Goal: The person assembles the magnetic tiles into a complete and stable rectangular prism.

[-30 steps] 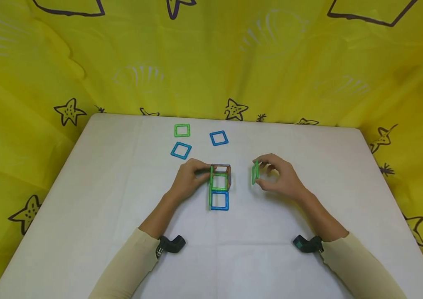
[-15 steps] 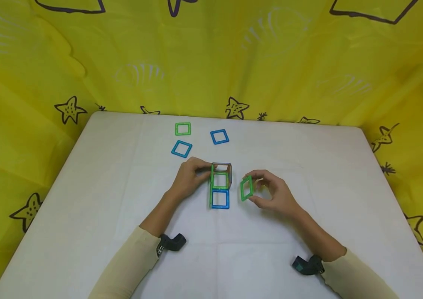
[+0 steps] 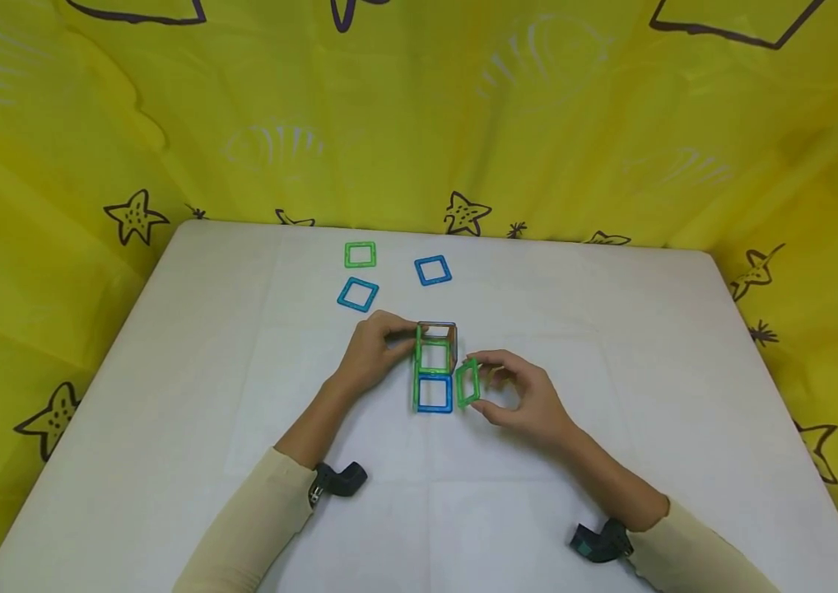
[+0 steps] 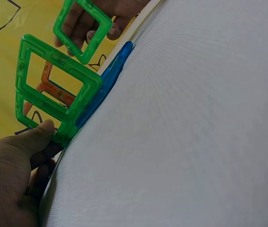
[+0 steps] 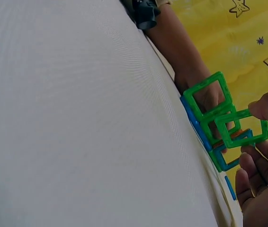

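Mid-table, a small build of square magnetic tiles stands in the head view, with upright green tiles along its left side. An orange tile shows behind them. Flat on the table at the near end lies a blue tile. My left hand pinches the lower part of the green side between thumb and fingers. From the right, my right hand holds a single green tile by its edges, tilted upright. That tile is close beside the blue tile's right edge.
Behind the build lie a loose green tile, a light blue tile and a darker blue tile. A white cloth covers the table. A yellow patterned curtain hangs behind it and at its sides.
My right hand has moved left and toward me with the green tile, bringing it right beside the build. The tile has turned to show more of its face. My left hand stays in place.
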A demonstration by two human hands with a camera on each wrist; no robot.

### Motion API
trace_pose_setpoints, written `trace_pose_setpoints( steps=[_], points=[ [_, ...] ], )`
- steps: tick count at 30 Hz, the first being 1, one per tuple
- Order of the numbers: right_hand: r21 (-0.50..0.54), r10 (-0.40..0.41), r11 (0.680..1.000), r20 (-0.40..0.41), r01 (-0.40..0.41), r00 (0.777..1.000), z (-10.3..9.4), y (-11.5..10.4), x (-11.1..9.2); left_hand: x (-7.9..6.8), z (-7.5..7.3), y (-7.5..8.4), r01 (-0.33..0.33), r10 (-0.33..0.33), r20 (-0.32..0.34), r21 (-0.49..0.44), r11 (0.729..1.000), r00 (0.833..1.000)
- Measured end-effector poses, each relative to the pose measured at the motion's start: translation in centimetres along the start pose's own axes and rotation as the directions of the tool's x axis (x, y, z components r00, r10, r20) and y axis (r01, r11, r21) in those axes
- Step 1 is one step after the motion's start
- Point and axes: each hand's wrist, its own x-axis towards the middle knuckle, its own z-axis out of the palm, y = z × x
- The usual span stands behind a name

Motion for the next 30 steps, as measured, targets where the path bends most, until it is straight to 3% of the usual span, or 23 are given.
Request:
trace_pose_setpoints(
  steps=[24,30],
  points=[
    [-0.025,0.047,0.999,-0.025,-0.048,0.999,1.6,-0.1,-0.7,0.0,-0.1,-0.1,-0.025,0.025,-0.001,-0.002,1.000,1.000],
    [-0.036,0.027,0.999,-0.038,-0.028,0.999,1.9,-0.2,-0.8,-0.1,-0.1,0.0,-0.016,0.016,-0.003,-0.002,1.000,1.000]
  ],
)
